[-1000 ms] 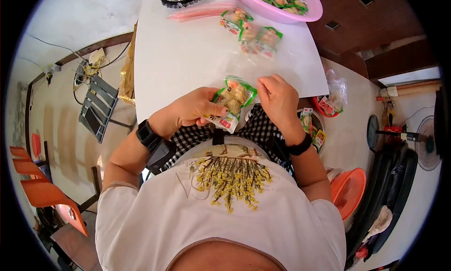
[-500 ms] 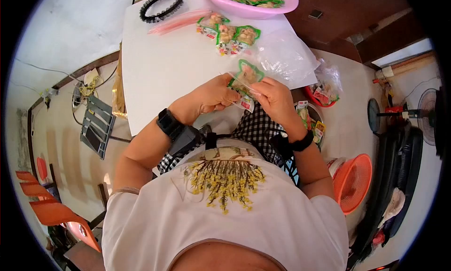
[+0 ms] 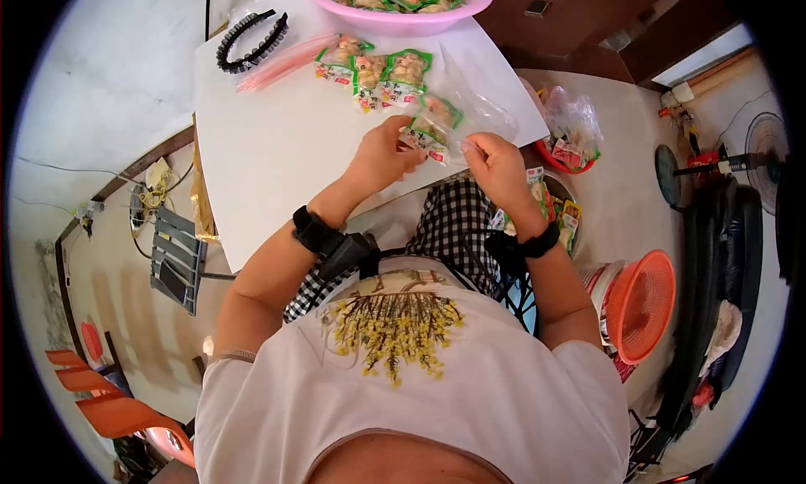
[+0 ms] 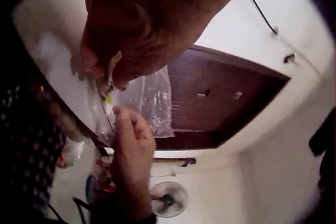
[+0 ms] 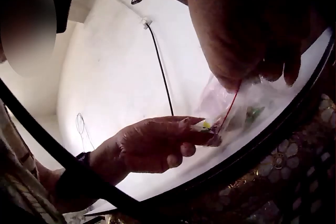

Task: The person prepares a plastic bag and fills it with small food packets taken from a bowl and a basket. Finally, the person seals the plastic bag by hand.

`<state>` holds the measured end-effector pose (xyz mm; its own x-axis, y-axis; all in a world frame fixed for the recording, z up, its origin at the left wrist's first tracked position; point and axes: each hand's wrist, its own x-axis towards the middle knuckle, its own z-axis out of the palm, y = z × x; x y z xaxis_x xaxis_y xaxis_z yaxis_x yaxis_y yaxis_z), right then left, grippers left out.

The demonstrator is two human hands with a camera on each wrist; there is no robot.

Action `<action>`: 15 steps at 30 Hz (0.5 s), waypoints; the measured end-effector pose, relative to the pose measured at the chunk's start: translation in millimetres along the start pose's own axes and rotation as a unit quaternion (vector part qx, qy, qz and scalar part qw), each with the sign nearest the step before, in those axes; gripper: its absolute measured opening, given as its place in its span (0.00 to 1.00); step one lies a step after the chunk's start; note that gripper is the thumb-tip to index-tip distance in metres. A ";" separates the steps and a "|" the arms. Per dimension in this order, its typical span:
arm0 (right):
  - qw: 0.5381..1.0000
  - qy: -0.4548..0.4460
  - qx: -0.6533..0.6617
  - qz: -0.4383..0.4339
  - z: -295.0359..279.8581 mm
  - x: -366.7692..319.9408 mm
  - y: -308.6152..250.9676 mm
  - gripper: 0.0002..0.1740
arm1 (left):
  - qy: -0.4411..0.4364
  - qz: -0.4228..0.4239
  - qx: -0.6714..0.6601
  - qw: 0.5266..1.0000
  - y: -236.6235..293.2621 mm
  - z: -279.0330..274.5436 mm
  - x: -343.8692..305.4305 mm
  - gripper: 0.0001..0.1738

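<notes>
My left hand (image 3: 382, 158) pinches a small clear food packet (image 3: 430, 130) with green edges and pale lumpy pieces inside, over the table's near edge. Opposite it, my right hand (image 3: 499, 169) pinches the edge of a clear plastic bag (image 3: 478, 98), which spreads over the table beyond the hands. In the right wrist view, a thin red edge of the bag (image 5: 229, 108) runs taut between both hands. The packet overlaps the bag in the head view; I cannot tell whether it is inside. Several similar packets (image 3: 407, 68) lie just beyond the hands.
A pink basin (image 3: 403, 20) full of packets stands at the table's far side. Beside it lie flat pink-edged bags (image 3: 281, 64) and a black beaded headband (image 3: 252, 43). Right of the table are a red tub (image 3: 567, 163), a bowl of coloured packets and an orange basket (image 3: 642, 308).
The right hand came to the packet, then drew slightly away with the clear bag's edge. The left hand still holds the packet. The head view has shifted, so the table appears further left.
</notes>
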<state>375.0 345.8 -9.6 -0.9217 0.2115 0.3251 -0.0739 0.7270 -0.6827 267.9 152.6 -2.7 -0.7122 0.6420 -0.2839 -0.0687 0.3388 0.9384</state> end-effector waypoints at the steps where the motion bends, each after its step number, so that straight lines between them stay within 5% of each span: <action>1: 1.000 -0.003 -0.005 -0.004 -0.5 -0.3 0.8 0.09 | 0.024 0.019 0.105 0.994 6.1 -2.1 -0.7 0.32; 3: 0.999 -0.032 -0.020 -0.029 -4.2 -0.1 4.8 0.11 | 0.073 0.059 0.309 0.947 21.6 -6.4 -2.0 0.34; 7: 0.991 -0.014 -0.058 -0.122 -12.3 4.4 1.8 0.18 | 0.187 0.335 0.398 0.833 21.5 -12.5 10.0 0.37; 10: 0.996 -0.063 0.021 -0.052 -13.0 12.7 22.6 0.25 | 0.101 0.392 0.454 0.794 28.8 -17.9 24.7 0.33; 15: 0.997 -0.045 0.049 0.027 -16.8 21.8 33.5 0.29 | 0.019 0.359 0.495 0.791 35.4 -8.7 41.9 0.23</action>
<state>358.8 385.7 -14.4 -0.9552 0.1864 0.2298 -0.0563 0.6479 -0.7596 229.5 185.6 20.3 -0.3406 0.8988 0.2759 0.9307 0.2807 0.2345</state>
